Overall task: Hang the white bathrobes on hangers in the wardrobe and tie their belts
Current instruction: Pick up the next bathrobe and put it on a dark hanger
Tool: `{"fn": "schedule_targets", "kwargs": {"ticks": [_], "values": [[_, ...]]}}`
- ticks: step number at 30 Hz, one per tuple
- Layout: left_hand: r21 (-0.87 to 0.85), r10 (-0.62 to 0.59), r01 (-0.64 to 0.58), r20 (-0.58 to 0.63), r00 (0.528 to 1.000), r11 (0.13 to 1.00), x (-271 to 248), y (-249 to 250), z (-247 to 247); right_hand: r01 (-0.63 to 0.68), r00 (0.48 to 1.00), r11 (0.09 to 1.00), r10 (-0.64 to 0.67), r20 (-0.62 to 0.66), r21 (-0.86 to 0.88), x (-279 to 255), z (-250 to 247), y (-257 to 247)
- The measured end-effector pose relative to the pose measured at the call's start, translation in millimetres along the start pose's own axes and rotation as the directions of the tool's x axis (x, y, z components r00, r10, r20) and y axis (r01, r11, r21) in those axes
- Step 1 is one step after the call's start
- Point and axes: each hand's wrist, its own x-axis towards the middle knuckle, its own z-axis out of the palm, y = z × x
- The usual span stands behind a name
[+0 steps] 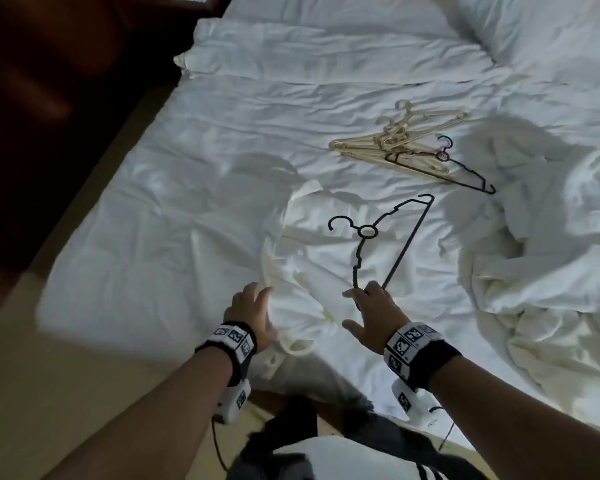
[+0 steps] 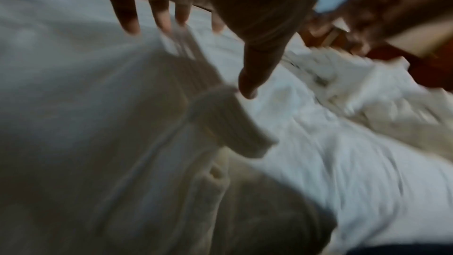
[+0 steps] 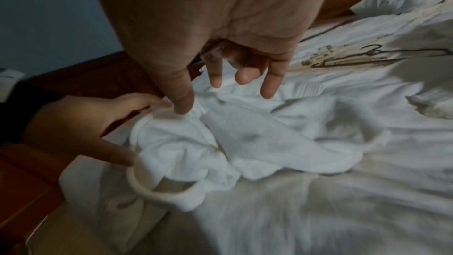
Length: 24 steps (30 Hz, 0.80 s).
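Note:
A white bathrobe (image 1: 309, 278) lies crumpled on the bed near its front edge. On it rests a black hanger (image 1: 378, 237), hook pointing left. My right hand (image 1: 364, 299) hovers over the hanger's near corner; in the right wrist view the right hand (image 3: 215, 96) has its fingers spread and relaxed, with nothing between them. My left hand (image 1: 257, 299) lies open against the robe's left edge. The left wrist view shows the left hand (image 2: 196, 55) with straight fingers over the robe (image 2: 122, 123) and a ribbed cuff (image 2: 232, 123). In the right wrist view the robe (image 3: 220, 143) is bunched.
A heap of beige hangers (image 1: 395, 140) and another black hanger (image 1: 440, 164) lie farther back on the bed. More crumpled white cloth (image 1: 534, 271) is piled at the right. Pillows (image 1: 291, 46) sit at the far end. Dark wooden furniture (image 1: 49, 98) stands left of the bed.

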Motion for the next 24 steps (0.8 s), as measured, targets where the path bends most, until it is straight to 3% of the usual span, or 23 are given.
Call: {"fn": "schedule_targets", "kwargs": {"ticks": [4, 8, 12, 15, 18, 21, 24], "values": [[0.24, 0.187, -0.198, 0.067, 0.98, 0.951, 18, 37, 35, -0.007, 0.998, 0.999, 0.01, 0.059, -0.046, -13, 25, 11], [0.324, 0.054, -0.085, 0.104, 0.993, 0.942, 46, 54, 27, -0.042, 0.997, 0.999, 0.043, 0.058, -0.023, -19, 36, 23], [0.139, 0.06, -0.058, -0.006, 0.998, 0.989, 40, 63, -21, -0.051, 0.998, 0.998, 0.05, 0.035, 0.024, -14, 33, 18], [-0.137, 0.115, -0.136, -0.153, 0.982, 0.981, 9, 57, -78, -0.032, 0.999, 0.995, 0.033, -0.009, 0.092, 2, 14, -6], [-0.506, 0.165, -0.382, -0.422, 0.892, 0.773, -45, 55, -152, -0.002, 0.989, 0.983, 0.029, -0.144, 0.183, 18, -19, -32], [-0.467, 0.211, -0.624, -0.669, 0.713, 0.627, -99, 52, -241, 0.134, 0.933, 0.957, -0.034, -0.359, 0.258, 31, -67, -57], [-0.299, 0.191, -0.71, -0.831, 0.522, 0.638, -116, 25, -301, 0.337, 0.786, 0.909, -0.127, -0.605, 0.247, 41, -129, -79]]}}
